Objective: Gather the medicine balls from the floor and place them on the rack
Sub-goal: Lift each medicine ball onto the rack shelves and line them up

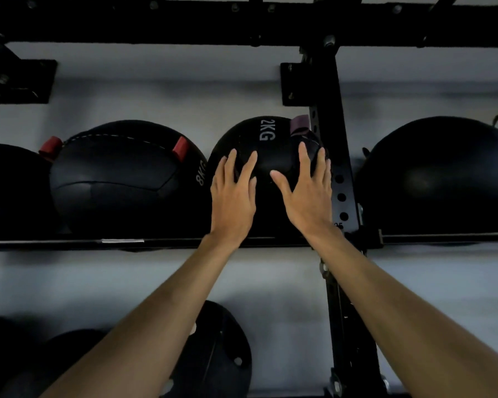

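Left hand (233, 196): centre of the frame, palm flat against the lower left face of the 2KG medicine ball (263, 156), fingers spread and extended upward; pressing or steadying rather than curled round it.

Right hand (306, 193): just right of the left, likewise spread wide and laid on the ball's lower right face, thumb angled inward toward the left hand, outer fingers close to the perforated upright (332, 156).

2KG medicine ball: black, white "2KG" lettering turned sideways near its top, a purple strap tab (299, 124) at its upper right. It sits on the middle shelf rail (156, 242) of the rack, wedged between the upright on its right and the 8KG ball on its left.

8KG medicine ball (127, 179): left of centre on the same rail, black, stitched seams, two red strap tabs (one at each upper corner), touching or nearly touching the 2KG ball.

Further black ball (9, 191): far left edge, same rail, partly cut off.

Large black ball (440, 179): right of the upright, same level, no weight marking legible.

Lower left of frame: dark round items (219, 354) on a lower tier, behind the left forearm; too dim to identify.

Top beam (184, 21): black, bolted, spanning the upper frame against a pale wall.
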